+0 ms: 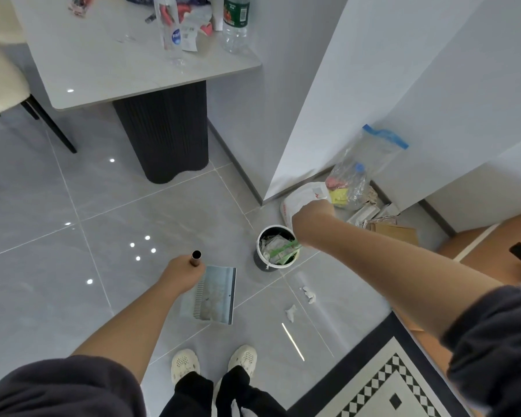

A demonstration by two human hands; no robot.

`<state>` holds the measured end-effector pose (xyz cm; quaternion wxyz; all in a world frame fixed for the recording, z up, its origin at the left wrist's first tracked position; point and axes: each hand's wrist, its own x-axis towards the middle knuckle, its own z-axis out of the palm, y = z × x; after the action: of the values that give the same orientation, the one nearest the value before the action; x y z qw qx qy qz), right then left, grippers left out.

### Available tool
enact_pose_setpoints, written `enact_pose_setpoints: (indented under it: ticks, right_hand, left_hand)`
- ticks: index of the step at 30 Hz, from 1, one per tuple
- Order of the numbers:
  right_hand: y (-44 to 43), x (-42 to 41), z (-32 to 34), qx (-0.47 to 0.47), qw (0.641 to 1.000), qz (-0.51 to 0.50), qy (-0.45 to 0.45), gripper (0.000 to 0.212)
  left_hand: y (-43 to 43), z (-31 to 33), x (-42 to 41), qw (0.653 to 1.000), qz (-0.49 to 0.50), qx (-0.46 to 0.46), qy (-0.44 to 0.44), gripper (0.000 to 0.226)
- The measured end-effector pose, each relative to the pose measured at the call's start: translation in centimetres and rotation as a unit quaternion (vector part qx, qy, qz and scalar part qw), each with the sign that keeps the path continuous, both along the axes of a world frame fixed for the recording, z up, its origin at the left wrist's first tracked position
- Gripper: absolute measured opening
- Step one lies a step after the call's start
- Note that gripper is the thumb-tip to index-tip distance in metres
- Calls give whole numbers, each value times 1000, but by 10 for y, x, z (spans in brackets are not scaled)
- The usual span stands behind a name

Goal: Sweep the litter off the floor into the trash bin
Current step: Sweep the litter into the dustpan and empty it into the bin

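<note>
A grey tiled floor (133,206) is filling most of the view, with a pale surface (88,61) on a dark ribbed base standing at the far left and carrying two plastic bottles (236,22) among scattered wrappers. A checkered rug (388,386) is lying at the near right corner. Against the white wall at the far right, a clear zip bag (364,170) of rubbish is leaning beside a white plastic bag (301,200) and flattened cardboard (394,231). A dustpan (214,296) is resting on the floor near the middle, just right of the left hand (181,270), which is clenching the top of the pan's upright metal handle (196,258). The trash bin (261,261), dark-walled and stuffed with paper scraps and a green strip, is standing just far-right of the dustpan. The right hand (313,218) is reaching out beyond the bin to the edge of the white bag, its back facing the camera and its fingers hidden, so whether it is grasping anything cannot be told. Two pieces of white litter (309,294) are lying on the floor near of the bin and right of the dustpan, below the right forearm and well apart from both hands. A pair of pale shoes (185,364) is standing at the near edge.
</note>
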<state>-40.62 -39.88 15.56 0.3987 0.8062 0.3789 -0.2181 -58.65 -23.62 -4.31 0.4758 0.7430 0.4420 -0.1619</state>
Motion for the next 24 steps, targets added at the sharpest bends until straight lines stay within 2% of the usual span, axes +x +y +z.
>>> enact_pose_setpoints:
  ticks: [11,14,19,24]
  right_hand:
    - [-34,-13,77,9,996,-60,-62,27]
    - [-55,-20,78,30,992,-106,-67,12]
    - [-123,-22,78,91,961,-242,-95,31]
    - [-199,-32,50,160,911,-377,-41,44]
  left_hand:
    - [-4,7,3,998,-64,7,18,18]
    - [-8,4,5,996,-88,9,19,20]
    - [-23,7,6,992,-121,34,-3,22]
    - [-37,4,9,988,-146,50,-29,32]
